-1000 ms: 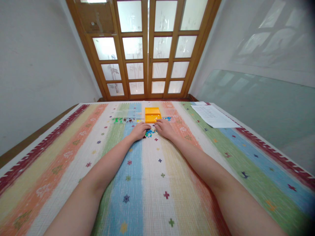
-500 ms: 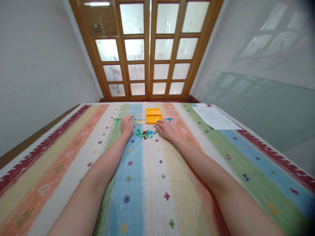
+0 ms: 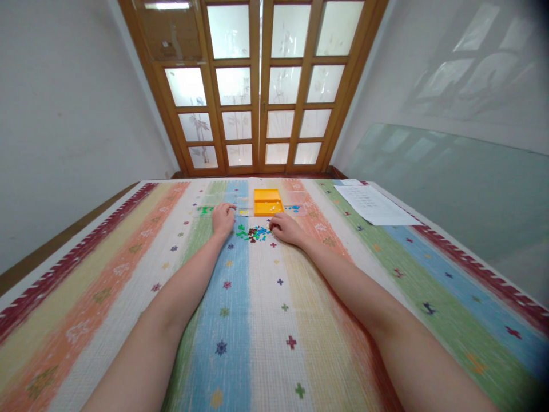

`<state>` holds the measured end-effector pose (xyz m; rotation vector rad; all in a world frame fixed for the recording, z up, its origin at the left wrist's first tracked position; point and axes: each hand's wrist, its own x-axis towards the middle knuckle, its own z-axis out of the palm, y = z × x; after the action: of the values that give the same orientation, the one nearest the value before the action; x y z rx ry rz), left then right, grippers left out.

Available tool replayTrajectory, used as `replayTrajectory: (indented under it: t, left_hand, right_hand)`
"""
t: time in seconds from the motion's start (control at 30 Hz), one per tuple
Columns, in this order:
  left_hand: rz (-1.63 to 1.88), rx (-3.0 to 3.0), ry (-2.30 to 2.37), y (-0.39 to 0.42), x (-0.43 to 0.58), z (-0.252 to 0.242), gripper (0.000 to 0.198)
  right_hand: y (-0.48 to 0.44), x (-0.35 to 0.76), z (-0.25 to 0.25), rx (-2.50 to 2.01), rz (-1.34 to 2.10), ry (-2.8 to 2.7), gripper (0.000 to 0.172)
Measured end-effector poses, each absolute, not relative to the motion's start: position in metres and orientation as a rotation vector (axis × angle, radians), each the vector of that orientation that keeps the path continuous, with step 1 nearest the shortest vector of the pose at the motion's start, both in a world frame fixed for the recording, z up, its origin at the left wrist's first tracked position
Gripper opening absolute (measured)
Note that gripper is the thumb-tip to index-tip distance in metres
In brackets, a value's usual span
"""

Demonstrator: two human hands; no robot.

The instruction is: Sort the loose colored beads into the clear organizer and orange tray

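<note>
A small heap of tiny coloured pieces (image 3: 254, 233), green, blue and dark, lies on the striped cloth (image 3: 257, 309) far in front of me. My left hand (image 3: 223, 217) rests left of the heap, its fingertips at a clear sorting tray (image 3: 206, 209) holding green pieces; the fingers look curled, and anything in them is too small to see. My right hand (image 3: 286, 227) lies palm down at the right edge of the heap, fingers bent toward the pieces. An orange box (image 3: 266, 202) stands just behind the heap, between my hands.
A sheet of paper (image 3: 373, 203) lies at the far right of the cloth. Wooden glazed doors (image 3: 257, 86) stand behind the table, a glass pane (image 3: 450, 189) leans on the right wall.
My left hand has left the heap and moved up and left to the clear tray. My right hand has slid slightly back toward the heap.
</note>
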<state>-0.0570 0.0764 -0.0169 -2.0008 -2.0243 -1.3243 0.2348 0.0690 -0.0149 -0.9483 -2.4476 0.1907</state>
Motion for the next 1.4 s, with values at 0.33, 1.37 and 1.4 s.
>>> replayTrajectory:
  t: [0.33,1.37,1.4]
  left_hand:
    - [-1.169,-2.287,-1.819,0.065,-0.034,-0.012,0.028]
    - [-0.741,-2.945,-1.093,0.041,0.007,-0.004,0.031]
    - [-0.730,-2.943,-1.084,0.040,0.007,-0.003,0.031]
  right_hand:
    - [0.071,0.236,-0.014,-0.944,0.248,-2.455,0.014]
    - [0.082,0.235,-0.026,-1.112,0.108,-2.245,0.014]
    - [0.082,0.235,-0.026,-1.118,0.106,-2.248,0.014]
